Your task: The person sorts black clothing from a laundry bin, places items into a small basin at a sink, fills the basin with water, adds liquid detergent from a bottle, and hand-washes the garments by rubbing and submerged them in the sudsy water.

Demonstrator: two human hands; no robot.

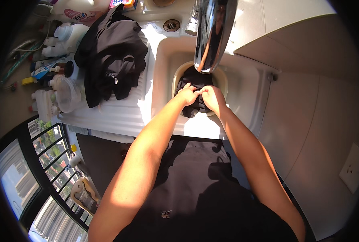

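Observation:
A wet-looking black garment [199, 77] lies bunched in a round, pale basin [175, 75] inside the white sink [243, 99]. My left hand [187, 94] grips the cloth from the left, with some fingers spread over a fold. From the other side my right hand [212, 96] pinches the same cloth, its fingertips curled in. The two hands nearly meet at the middle of the garment. What lies beneath the cloth is hidden. A chrome faucet [214, 36] reaches over the basin's far rim, just beyond my hands.
Left of the sink, another black garment [116, 60] is heaped on the ribbed drainboard [119, 116]. Several bottles [72, 34] and a clear plastic tub [67, 95] crowd the far left. A tiled wall [291, 115] closes the right side. A shoe [84, 195] stands by the window railing.

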